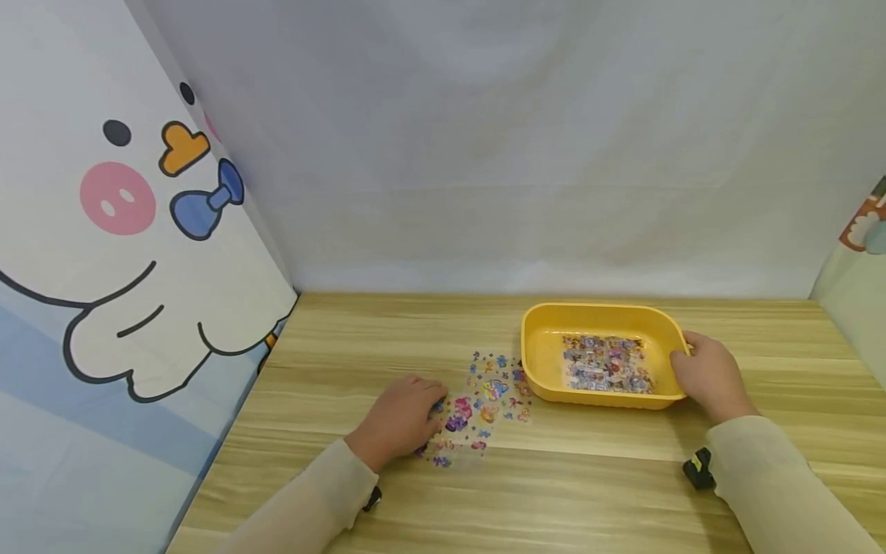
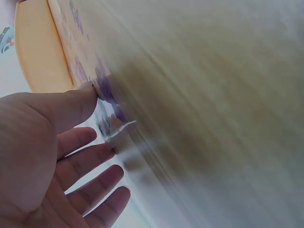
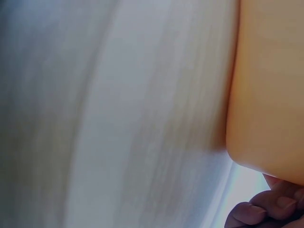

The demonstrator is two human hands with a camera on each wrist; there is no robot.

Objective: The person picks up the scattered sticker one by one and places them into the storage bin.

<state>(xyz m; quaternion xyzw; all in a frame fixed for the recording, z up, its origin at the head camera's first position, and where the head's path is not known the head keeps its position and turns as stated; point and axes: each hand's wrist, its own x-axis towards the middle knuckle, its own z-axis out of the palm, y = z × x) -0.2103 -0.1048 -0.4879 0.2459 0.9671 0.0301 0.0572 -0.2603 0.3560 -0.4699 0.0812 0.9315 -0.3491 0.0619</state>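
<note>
A clear sticker sheet [image 1: 487,412] printed with small colourful figures lies on the table. My left hand [image 1: 404,419] is at its left edge. In the left wrist view, the thumb and fingers of that hand [image 2: 61,137] pinch the edge, which curls up a little at a corner. To the right stands a yellow plastic basin [image 1: 588,398], its left end over the sheet's far right part. More stickers [image 1: 607,364] with small figures lie inside it. My right hand [image 1: 713,377] grips the basin's right rim; in the right wrist view its curled fingers [image 3: 270,209] show beyond the basin's end.
The wood-grain table [image 1: 588,485] runs back to a pale curtain [image 1: 540,192]. A cartoon-printed cloth [image 1: 138,231] hangs along the left side, and another printed cloth [image 1: 861,308] hangs at the right edge. Black wrist-camera parts [image 1: 699,469] stick out by the right sleeve.
</note>
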